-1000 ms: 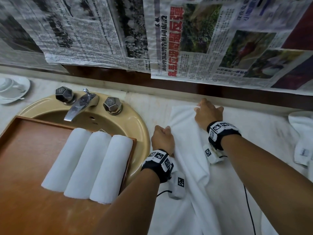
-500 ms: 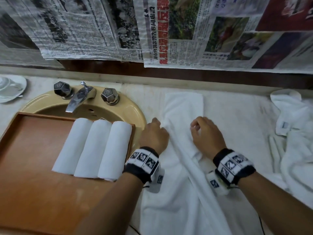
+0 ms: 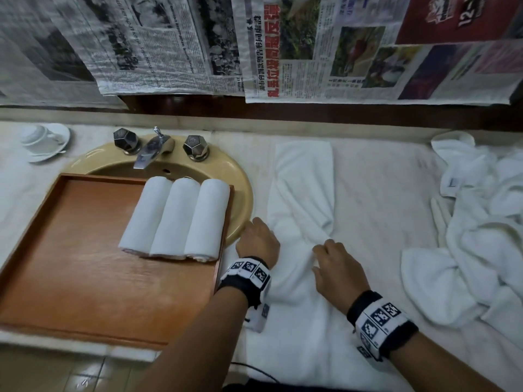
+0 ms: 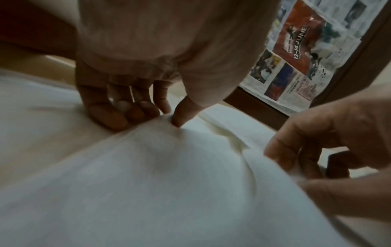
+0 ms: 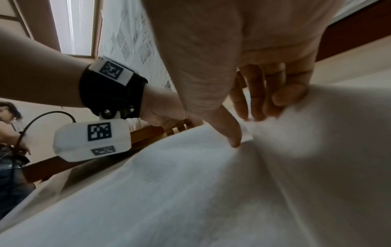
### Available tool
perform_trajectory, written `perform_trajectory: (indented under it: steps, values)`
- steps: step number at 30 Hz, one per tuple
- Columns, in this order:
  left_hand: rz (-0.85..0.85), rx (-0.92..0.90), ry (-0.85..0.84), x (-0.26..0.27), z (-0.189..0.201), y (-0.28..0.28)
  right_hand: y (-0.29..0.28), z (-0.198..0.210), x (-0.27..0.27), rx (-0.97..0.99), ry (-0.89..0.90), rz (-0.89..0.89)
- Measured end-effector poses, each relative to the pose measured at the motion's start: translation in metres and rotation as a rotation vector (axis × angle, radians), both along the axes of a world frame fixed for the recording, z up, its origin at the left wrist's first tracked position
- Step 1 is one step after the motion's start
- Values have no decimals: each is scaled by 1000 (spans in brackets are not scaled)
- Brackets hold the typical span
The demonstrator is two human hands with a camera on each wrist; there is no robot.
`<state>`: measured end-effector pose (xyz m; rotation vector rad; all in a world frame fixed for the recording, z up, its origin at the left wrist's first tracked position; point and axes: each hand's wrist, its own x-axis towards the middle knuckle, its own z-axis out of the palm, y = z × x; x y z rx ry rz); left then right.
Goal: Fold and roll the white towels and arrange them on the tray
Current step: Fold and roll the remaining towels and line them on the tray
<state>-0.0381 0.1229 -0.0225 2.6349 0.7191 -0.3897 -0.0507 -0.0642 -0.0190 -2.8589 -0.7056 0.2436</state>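
Note:
A long white towel lies lengthwise on the counter, narrowed and creased in its middle. My left hand is at its left edge, and the left wrist view shows the thumb and curled fingers pinching that edge. My right hand is on the towel's middle; in the right wrist view its thumb and curled fingers gather a fold of the cloth. Three rolled white towels lie side by side at the right end of the wooden tray.
The tray rests over a beige sink with a chrome faucet. A cup on a saucer stands at the far left. A heap of loose white towels fills the right side. Newspaper covers the wall.
Both hands have slid along the towel from its far end toward me. The far part of the towel now lies flat and folded behind them.

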Motion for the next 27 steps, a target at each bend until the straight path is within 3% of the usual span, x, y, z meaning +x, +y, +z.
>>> perform_trajectory:
  steps: [4,7,11,16,19,22,24,27]
  values:
    - [-51,-60,-186,-1,4,1,4,-2,2,-52,54,-101]
    - [3,-249,-266,-2,4,6,8,2,8,-15,71,-131]
    - [170,-541,-252,-1,3,16,9,18,17,36,206,-219]
    - [268,-731,-153,6,10,26,31,52,9,423,270,-264]
    - [341,-790,-109,12,19,28,49,60,5,644,474,-264]
    - [406,-815,-48,19,21,26,51,48,11,743,648,-290]
    - [322,-729,-13,21,20,23,45,40,14,788,557,-340]
    - [189,-604,-24,24,8,22,26,31,24,762,232,-585]
